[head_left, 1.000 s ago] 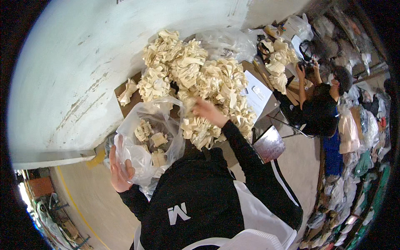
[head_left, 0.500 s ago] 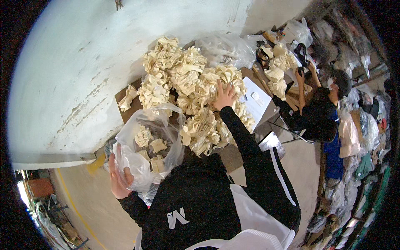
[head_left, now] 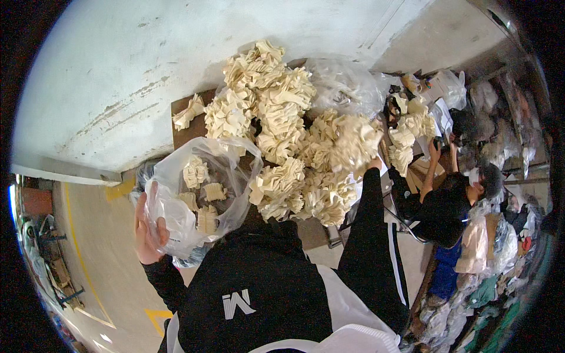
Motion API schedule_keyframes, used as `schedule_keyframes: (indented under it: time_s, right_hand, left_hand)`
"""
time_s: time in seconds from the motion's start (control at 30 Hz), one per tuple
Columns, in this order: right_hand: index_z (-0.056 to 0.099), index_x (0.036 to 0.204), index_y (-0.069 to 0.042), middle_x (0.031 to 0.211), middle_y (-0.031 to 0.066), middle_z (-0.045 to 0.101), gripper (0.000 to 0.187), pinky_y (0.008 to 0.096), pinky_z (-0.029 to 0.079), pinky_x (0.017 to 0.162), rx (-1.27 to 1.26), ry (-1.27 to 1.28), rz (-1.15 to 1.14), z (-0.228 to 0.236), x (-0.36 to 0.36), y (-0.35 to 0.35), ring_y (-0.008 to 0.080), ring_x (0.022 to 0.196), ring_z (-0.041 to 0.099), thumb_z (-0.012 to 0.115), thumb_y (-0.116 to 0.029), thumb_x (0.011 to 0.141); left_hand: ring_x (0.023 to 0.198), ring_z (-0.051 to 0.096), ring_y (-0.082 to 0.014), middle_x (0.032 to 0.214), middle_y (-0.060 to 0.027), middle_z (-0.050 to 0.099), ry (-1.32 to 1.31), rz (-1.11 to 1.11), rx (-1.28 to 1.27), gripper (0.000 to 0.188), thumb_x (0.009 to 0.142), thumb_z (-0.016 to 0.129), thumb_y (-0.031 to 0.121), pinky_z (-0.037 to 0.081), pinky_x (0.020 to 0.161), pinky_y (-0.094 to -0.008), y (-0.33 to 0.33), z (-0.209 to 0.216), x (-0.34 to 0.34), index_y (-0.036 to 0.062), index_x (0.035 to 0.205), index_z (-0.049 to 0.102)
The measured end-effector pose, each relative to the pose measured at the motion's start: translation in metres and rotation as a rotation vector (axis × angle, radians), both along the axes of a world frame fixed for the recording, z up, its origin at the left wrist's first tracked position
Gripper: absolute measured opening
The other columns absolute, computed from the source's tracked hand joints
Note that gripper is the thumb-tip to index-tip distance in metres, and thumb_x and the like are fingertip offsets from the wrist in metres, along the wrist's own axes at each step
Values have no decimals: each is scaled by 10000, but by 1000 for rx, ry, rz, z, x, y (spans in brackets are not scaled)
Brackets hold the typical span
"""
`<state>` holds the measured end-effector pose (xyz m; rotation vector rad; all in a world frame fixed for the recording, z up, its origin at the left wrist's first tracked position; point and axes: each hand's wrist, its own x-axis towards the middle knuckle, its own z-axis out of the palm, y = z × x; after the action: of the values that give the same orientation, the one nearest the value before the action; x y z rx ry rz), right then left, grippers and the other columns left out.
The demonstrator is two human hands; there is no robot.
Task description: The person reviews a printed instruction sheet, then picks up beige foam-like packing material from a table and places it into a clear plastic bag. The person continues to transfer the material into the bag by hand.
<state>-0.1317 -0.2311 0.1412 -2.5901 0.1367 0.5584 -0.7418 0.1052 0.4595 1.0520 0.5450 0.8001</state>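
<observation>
At my left, a clear plastic bag [head_left: 168,176] stands with its mouth wide, and several small cream, pleated bundles [head_left: 207,219] lie inside. My left hand [head_left: 150,226] grips the bag's outer left side, its fingers partly behind the film. A large heap of the same cream, ruffled bundles [head_left: 276,126] covers the table ahead of me. At the heap's right side my right hand [head_left: 372,165] is closed on a cream ruffled bundle [head_left: 356,141], blurred by motion, which hides most of the fingers. Whether the bundles are paper or cloth, I cannot tell.
Behind the heap lies another clear plastic bag [head_left: 341,85] against the pale wall [head_left: 147,53]. One cream bundle [head_left: 188,112] sits apart at the table's left. To the right, a co-worker in black [head_left: 444,206] handles items beside more cream bundles [head_left: 406,135]. Wrapped goods [head_left: 465,276] fill the right.
My right hand has moved right from the heap's top and now lifts a bundle at its right side. The left hand keeps its hold on the bag. The whole view has shifted.
</observation>
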Motion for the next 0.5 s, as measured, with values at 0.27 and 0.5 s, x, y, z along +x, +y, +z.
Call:
schedule_keyframes:
  time_s: [0.27,0.5]
  right_hand:
    - [447,1244,-6,1126,226,549,516,379,452,812,219,-282,35,-18,-38,-49,359,1013,537,569,-88,749]
    - [432,1241,-24,1195,166,507,605,380,405,910,527,-681,197,80,-137,55,307,1087,499,709,-122,712]
  left_hand:
    - [451,412,-30,1438,-191,225,70,58,26,632,870,506,338,290,339,-150,14,-2,8,40,1374,269]
    - [472,431,-21,1448,-151,226,232,-1,73,521,909,440,216,313,355,-144,23,8,29,52,1374,273]
